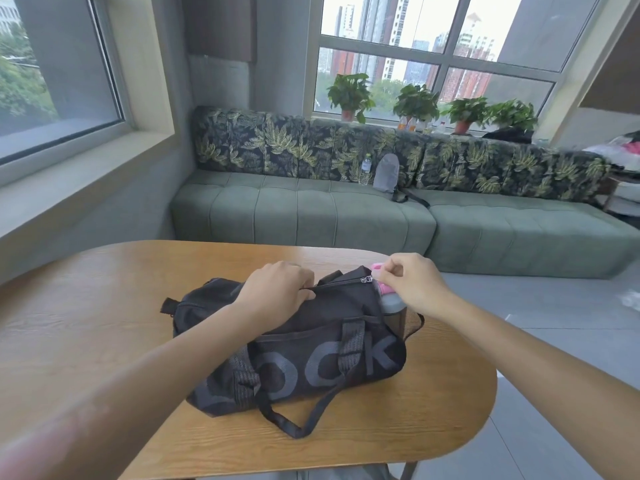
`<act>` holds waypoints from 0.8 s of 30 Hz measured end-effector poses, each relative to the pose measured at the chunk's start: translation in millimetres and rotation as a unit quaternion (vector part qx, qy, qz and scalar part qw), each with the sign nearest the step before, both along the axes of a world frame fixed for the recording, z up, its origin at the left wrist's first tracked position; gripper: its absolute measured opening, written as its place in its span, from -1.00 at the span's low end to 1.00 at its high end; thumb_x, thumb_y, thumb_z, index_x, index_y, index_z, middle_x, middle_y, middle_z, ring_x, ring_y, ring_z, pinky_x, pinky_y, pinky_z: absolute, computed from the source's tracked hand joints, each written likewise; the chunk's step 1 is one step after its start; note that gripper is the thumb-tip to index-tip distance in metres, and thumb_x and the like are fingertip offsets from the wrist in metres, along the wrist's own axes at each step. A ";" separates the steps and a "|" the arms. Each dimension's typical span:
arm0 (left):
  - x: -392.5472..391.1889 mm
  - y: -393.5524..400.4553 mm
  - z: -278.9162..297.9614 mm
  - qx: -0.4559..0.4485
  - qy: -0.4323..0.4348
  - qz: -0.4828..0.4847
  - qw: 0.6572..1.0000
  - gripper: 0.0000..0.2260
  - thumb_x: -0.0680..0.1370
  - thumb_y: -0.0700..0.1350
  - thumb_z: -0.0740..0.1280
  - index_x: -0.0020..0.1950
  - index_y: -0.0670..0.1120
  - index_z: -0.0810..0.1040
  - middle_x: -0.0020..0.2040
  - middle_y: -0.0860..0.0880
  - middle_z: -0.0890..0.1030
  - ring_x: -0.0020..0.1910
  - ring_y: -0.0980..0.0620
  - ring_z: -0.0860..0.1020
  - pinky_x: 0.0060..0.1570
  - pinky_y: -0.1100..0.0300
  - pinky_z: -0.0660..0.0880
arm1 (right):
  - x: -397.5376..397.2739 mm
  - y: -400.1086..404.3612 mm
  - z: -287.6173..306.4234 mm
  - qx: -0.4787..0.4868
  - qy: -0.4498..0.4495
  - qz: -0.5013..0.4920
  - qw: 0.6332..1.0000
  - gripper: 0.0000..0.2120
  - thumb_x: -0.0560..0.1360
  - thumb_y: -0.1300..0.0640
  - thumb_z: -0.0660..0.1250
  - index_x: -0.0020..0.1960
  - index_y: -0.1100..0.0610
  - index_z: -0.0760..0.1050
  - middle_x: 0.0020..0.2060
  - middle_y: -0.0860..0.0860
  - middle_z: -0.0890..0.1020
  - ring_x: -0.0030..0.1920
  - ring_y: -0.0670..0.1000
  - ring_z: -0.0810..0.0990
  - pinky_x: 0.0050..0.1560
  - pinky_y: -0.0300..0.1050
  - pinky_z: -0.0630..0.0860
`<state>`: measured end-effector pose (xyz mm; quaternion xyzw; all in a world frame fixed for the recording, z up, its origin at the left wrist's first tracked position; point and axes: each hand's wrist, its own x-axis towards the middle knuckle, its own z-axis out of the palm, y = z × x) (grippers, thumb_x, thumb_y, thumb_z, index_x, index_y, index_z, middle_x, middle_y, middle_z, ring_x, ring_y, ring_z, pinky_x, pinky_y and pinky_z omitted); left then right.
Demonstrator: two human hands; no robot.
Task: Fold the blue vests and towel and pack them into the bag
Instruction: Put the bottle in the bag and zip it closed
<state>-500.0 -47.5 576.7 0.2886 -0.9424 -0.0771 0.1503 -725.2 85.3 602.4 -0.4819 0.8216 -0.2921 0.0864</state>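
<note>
Black duffel bag (298, 344) lies on its side on the wooden table (86, 306), grey lettering on the near face, webbing handles and a loose strap trailing toward the near edge. Top zipper line looks closed along most of its length; metal zipper pull (366, 279) sits near the bag's right end.

Left hand (277, 289) rests on the bag's top at mid-length, fingers curled down and gripping the fabric by the zipper line. Right hand (412, 282) is at the bag's right end, thumb and fingers pinched together just beside the zipper pull — what exactly they pinch I cannot tell, small and partly hidden.

Pink-capped bottle (388, 294) stands in the mesh side pocket at the bag's right end, directly under the right hand.

Blue vests and towel — not visible; bag contents hidden.

Behind the table: green tufted sofa (311, 216) with leaf-print back cushions, a grey sling bag (386, 174) and a water bottle (366, 168) on it. Potted plants (349, 95) line the windowsill.
</note>
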 end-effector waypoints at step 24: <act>-74.2 9.2 -2.7 0.054 0.054 -0.081 0.994 -0.88 0.60 0.02 0.39 -0.12 0.07 0.52 -0.11 0.14 0.56 -0.12 0.03 0.51 -0.12 0.04 0.49 | -16.8 -4.2 -37.9 0.107 0.187 0.094 0.972 -0.72 0.44 0.35 0.19 0.01 0.06 0.53 0.15 0.14 0.47 0.38 0.23 0.28 0.24 0.03 0.34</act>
